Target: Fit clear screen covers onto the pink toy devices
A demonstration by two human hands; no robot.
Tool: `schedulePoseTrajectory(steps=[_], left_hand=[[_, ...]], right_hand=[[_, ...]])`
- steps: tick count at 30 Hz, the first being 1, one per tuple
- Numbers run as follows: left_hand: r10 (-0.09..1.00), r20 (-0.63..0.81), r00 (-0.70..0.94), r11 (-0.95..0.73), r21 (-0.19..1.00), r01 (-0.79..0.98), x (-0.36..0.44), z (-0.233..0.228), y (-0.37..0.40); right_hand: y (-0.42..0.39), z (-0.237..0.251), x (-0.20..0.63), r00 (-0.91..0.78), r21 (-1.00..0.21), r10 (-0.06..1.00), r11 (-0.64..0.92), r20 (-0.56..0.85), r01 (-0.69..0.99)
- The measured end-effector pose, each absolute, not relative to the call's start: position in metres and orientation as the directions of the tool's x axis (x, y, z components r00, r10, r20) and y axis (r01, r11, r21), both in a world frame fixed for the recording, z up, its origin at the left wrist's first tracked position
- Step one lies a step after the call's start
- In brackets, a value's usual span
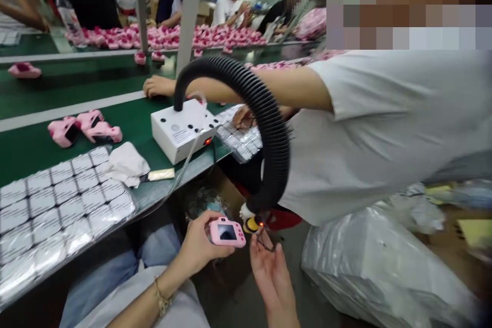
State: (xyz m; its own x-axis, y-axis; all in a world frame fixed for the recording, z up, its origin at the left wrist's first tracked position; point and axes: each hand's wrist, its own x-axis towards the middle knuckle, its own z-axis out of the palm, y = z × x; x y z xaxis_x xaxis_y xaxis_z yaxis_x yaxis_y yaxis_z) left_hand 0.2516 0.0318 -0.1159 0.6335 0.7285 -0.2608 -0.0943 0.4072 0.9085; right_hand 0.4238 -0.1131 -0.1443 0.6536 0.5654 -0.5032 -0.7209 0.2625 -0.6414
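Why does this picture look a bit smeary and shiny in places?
Head view: the right hand and plastic bag are motion-blurred; glare whitens the wrapped label sheets; the pink toy camera in the left hand stays fairly sharp; straight edges bow near the frame edges.

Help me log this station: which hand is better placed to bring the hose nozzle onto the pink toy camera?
Probably the right hand: it is open and free, fingertips just under the nozzle of the black corrugated hose. The left hand already grips the pink toy camera.
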Motion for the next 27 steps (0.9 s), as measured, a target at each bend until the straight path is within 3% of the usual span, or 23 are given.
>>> schedulePoseTrajectory(steps=[4,9,12,15,18,21,24,27], left_hand=[[0.728,-0.233,0.645,0.407,0.903,-0.134,0.293,-0.119,0.035],[0.736,-0.208,0.644,0.406,0.897,-0.174,0.295,-0.112,0.04],[0.766,-0.215,0.606,0.392,0.903,-0.175,0.264,-0.11,0.041],[0.814,-0.23,0.533,0.368,0.914,-0.168,0.208,-0.099,0.037],[0.881,-0.166,0.444,0.268,0.947,-0.179,0.149,-0.07,0.031],[0.929,-0.054,0.365,0.127,0.976,-0.178,0.106,-0.032,0.028],[0.948,0.046,0.314,-0.012,0.994,-0.108,0.08,-0.004,0.027],[0.946,0.122,0.3,-0.116,0.993,-0.037,0.061,0.007,0.024]], right_hand=[[-0.168,-0.163,0.445,0.69,-0.647,0.459,0.278,-0.56,-0.71],[-0.194,-0.19,0.434,0.731,-0.678,0.437,0.306,-0.523,-0.668],[-0.187,-0.183,0.4,0.644,-0.696,0.56,0.158,-0.522,-0.701],[-0.172,-0.147,0.361,0.502,-0.748,0.717,-0.041,-0.484,-0.662],[-0.147,-0.092,0.334,0.427,-0.909,0.859,-0.098,-0.282,-0.404],[-0.11,-0.035,0.325,0.241,-0.996,0.969,0.072,0.058,-0.049],[-0.071,0.015,0.319,0.108,-0.933,0.96,0.218,0.257,0.288],[-0.041,0.053,0.304,-0.08,-0.809,0.941,0.326,0.33,0.49]])
